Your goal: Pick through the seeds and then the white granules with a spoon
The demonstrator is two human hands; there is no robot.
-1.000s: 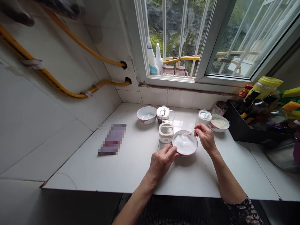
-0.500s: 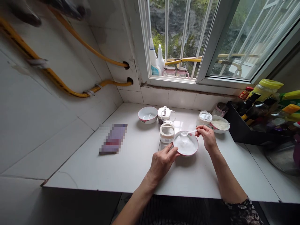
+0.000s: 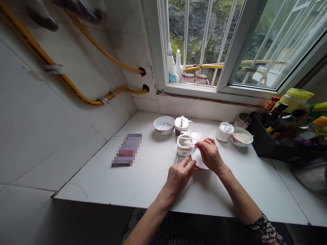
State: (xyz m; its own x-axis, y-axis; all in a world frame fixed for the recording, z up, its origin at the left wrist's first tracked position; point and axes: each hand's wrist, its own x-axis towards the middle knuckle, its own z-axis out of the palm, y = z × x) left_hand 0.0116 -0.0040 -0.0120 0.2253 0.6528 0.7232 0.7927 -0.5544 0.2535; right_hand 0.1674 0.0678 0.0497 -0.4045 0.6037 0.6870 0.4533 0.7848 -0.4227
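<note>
My left hand grips the near left rim of a white bowl with a red edge. Fine white powder lies in it, partly hidden by my right hand. That hand pinches the handle of a small white spoon. The spoon's head is over or inside the mouth of a clear square jar with a cream rim, just left of the bowl. Whether the head touches the jar or carries powder is hard to make out.
Behind stand a patterned bowl with a spoon inside and a lidded jar. At right are another lidded jar, a bowl of pale contents and a black bottle box. A blurred-out object lies left.
My right hand has moved left with the spoon, from above the powder in the bowl to the square jar's mouth. My left hand keeps its hold on the bowl. The view has shifted slightly.
</note>
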